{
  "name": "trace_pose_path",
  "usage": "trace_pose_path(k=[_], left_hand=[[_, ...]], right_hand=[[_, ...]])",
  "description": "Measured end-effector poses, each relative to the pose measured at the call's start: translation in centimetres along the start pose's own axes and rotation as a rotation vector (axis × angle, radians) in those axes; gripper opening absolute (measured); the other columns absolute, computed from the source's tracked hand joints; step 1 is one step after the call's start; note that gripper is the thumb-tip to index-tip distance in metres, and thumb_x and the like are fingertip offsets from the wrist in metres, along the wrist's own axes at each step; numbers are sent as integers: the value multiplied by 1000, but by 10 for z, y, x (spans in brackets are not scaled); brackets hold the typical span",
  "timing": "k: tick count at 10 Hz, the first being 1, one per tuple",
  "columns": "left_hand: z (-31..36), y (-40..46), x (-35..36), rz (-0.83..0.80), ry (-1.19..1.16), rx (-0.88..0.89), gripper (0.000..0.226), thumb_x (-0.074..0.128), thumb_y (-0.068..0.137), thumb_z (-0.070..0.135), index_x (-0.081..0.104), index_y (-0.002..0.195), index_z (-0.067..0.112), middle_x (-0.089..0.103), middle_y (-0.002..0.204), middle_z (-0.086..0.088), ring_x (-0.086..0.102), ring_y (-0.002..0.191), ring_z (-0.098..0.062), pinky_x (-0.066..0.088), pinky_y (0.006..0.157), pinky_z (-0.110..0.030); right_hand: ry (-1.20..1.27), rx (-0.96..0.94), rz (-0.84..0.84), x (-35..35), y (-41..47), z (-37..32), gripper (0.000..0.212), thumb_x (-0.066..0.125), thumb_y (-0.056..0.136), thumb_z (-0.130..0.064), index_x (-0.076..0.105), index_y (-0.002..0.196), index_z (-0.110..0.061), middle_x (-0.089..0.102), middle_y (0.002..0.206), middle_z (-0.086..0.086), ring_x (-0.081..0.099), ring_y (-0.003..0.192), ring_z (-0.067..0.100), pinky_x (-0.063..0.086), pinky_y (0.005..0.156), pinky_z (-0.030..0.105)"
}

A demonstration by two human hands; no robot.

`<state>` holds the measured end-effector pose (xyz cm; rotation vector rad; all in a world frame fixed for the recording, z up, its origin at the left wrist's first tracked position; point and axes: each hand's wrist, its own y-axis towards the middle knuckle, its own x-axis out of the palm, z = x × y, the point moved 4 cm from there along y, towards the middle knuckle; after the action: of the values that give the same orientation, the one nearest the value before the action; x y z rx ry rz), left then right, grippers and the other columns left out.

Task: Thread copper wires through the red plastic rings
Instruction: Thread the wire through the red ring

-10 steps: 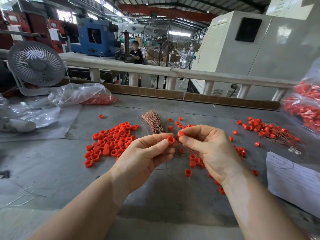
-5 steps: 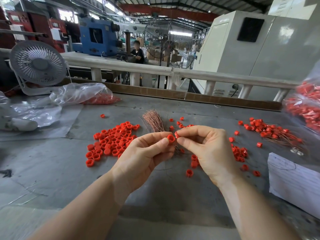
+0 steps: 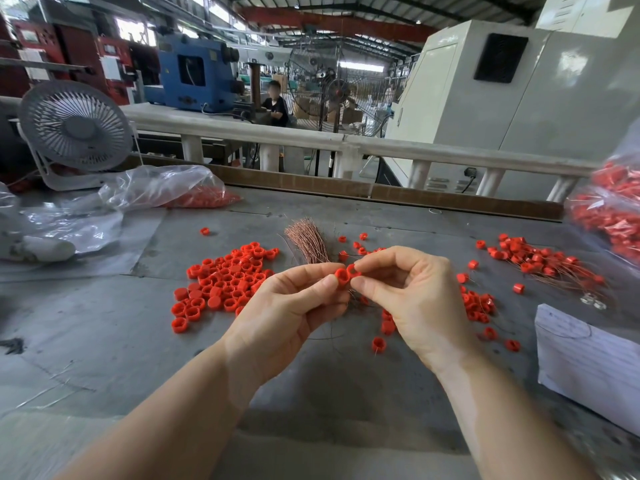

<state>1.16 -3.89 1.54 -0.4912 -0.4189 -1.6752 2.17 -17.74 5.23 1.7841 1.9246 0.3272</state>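
item, far left: round grey table fan (image 3: pixel 74 128) standing at the back edge of the grey metal table (image 3: pixel 104 341); beside it, crumpled clear plastic bag (image 3: pixel 162 188) with red parts inside. item, left of centre: loose pile of small red plastic rings (image 3: pixel 225 284) lying on the table, apparently unthreaded. item, centre rear: bundle of thin copper wires (image 3: pixel 310 242), fanned, lying just behind the hands. item, centre: left hand (image 3: pixel 287 313), grip pinching one red plastic ring (image 3: pixel 341 276) between thumb and forefinger; right hand (image 3: pixel 415 299), grip pinching a second red ring (image 3: pixel 353 270) between thumb and fingertips, the two rings touching or nearly so. whether a wire already runs through either ring cannot be told; fine dark strands hang below the hands. item, under and right of the right hand: scattered red rings (image 3: pixel 478 303). item, right rear: heap of red rings with copper wires trailing out (image 3: pixel 540 261), judged to be finished pieces. item, far right: white paper sheet (image 3: pixel 588 358) and a clear bag of red parts (image 3: pixel 613 216). step in hand, by judgement: lining up rings for threading. next move calls for a steady pinch and a fine aim of the wire end at the small hole.
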Motion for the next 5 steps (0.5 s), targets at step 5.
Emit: trace_pose_path(k=[5], left_hand=[[-2, 1, -1, 7, 2, -2, 23, 63, 68, 9, 71, 89, 4, 69, 71, -9, 65, 60, -9, 56, 60, -19]], right_hand=[[31, -8, -9, 1, -1, -1, 26, 75, 68, 9, 68, 69, -16, 72, 69, 0, 68, 67, 10, 54, 67, 20]])
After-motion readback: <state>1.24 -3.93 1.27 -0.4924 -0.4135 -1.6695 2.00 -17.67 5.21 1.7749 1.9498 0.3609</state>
